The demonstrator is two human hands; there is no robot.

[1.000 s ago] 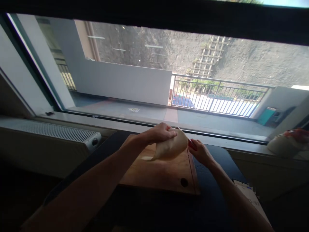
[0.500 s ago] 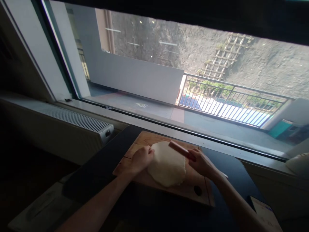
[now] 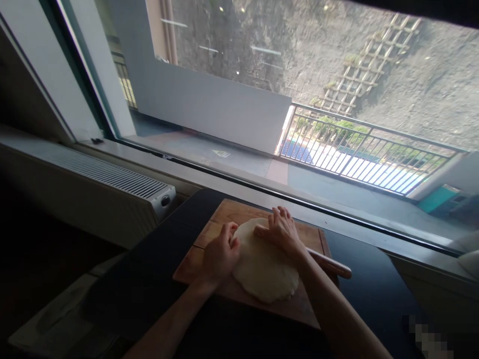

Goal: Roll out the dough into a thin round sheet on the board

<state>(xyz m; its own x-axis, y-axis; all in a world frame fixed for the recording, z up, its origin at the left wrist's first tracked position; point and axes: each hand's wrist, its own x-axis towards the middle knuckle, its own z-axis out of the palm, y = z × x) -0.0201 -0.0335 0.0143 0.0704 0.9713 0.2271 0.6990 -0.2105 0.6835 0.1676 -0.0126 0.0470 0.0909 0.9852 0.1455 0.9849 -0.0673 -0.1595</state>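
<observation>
A flat, roughly round sheet of dough [image 3: 262, 267] lies on a wooden cutting board [image 3: 204, 227]. At the dough's left edge is my left hand [image 3: 220, 254], its fingers curled and closed on the rim. My right hand [image 3: 282, 230] reaches over the dough's far right edge, open, with the fingers stretched forward and the thumb out to the left. A wooden rolling pin [image 3: 333, 264] rests across the right side of the board, its handle end sticking out past it. My right forearm hides the pin's other end.
The board sits on a dark table [image 3: 370, 279] against a window sill [image 3: 258, 194]. A white radiator [image 3: 123, 199] stands to the left. Beyond the glass are a railing [image 3: 359, 154] and a grey slope. The lower right corner is pixelated.
My right hand has let go of the rolling pin, which now lies at the right, and has moved to the dough's far edge. The dough has shifted slightly right. The view has tilted down.
</observation>
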